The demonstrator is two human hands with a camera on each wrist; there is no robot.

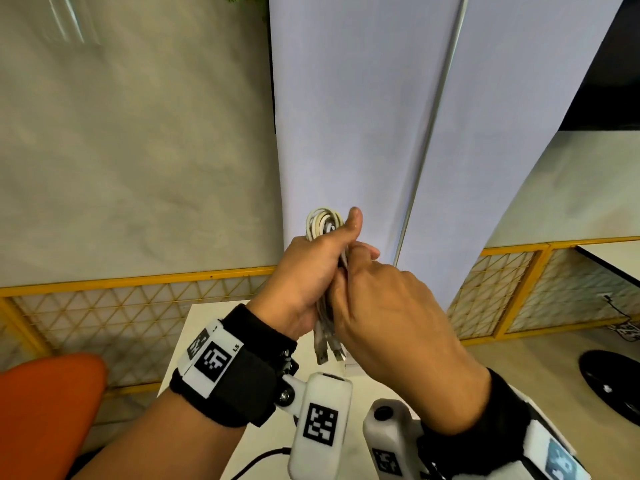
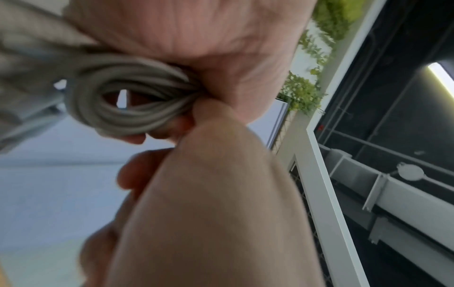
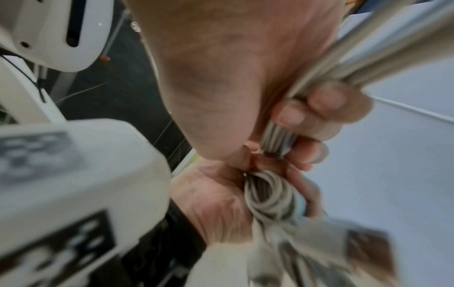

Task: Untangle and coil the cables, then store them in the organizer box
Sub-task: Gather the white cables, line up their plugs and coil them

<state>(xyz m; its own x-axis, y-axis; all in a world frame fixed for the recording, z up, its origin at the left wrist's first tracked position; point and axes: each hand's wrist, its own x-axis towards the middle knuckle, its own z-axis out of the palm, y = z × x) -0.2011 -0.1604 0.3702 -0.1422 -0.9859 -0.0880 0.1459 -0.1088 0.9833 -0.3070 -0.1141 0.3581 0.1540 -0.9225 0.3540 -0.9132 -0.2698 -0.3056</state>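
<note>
A bundle of pale grey cable [image 1: 323, 221] is held upright in front of me, its loops sticking out above my left hand [image 1: 311, 268]. Two USB plugs [image 1: 327, 353] hang below that fist. My left hand grips the bundle with the thumb raised beside the loops. My right hand [image 1: 377, 299] wraps its fingers round the bundle's middle from the right. In the left wrist view the cable's loop [image 2: 127, 93] shows under my left palm [image 2: 209, 48]. In the right wrist view my right fingers [image 3: 319, 116] curl over the cable strands [image 3: 272, 200]. No organizer box is in view.
A white table [image 1: 242, 431] lies below my hands with a thin black cord [image 1: 256, 460] on it. An orange chair [image 1: 48, 403] stands at the lower left. Behind are a yellow-framed lattice fence [image 1: 138, 306] and white partition panels [image 1: 346, 116].
</note>
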